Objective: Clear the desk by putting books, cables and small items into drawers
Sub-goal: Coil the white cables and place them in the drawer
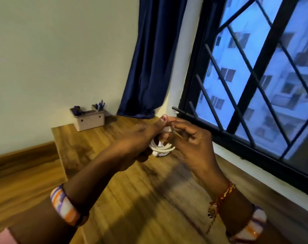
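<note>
Both hands on coiled white cable, mid-frame above the desk.

Left hand curls around the coil's left side, thumb up; loops hang below the fingers. Right hand pinches near the coil's top, other fingers loosely bent. Organizer sits at desk's far corner, upper left.

A white cable, wound into a small loose coil, hangs above the wooden tabletop, partly hidden.
</note>
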Demonstrator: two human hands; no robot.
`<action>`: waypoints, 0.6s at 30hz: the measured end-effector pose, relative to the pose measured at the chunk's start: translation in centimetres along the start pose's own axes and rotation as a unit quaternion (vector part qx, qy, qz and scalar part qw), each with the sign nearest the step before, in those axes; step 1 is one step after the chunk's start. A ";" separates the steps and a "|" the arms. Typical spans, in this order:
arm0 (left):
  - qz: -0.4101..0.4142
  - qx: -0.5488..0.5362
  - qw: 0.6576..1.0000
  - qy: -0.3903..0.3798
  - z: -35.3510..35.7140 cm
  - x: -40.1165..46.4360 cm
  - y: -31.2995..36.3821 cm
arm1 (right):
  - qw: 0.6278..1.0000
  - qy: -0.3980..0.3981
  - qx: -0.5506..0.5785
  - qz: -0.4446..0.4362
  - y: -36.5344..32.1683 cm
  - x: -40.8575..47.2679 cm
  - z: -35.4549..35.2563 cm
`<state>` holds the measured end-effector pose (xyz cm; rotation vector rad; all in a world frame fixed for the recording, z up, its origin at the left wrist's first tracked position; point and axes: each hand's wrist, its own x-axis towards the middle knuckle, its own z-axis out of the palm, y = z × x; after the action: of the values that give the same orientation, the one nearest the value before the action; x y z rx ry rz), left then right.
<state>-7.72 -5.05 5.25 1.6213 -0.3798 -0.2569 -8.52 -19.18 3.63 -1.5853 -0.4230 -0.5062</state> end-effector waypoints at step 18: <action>0.077 0.223 0.962 0.140 1.4 3.4 -3.0 | 0.974 0.097 0.140 0.151 1.4 2.8 -2.7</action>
<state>-4.85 -7.47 2.36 2.0258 -0.3588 0.1919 -5.65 -22.04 4.16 -1.2843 -0.0948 -0.3460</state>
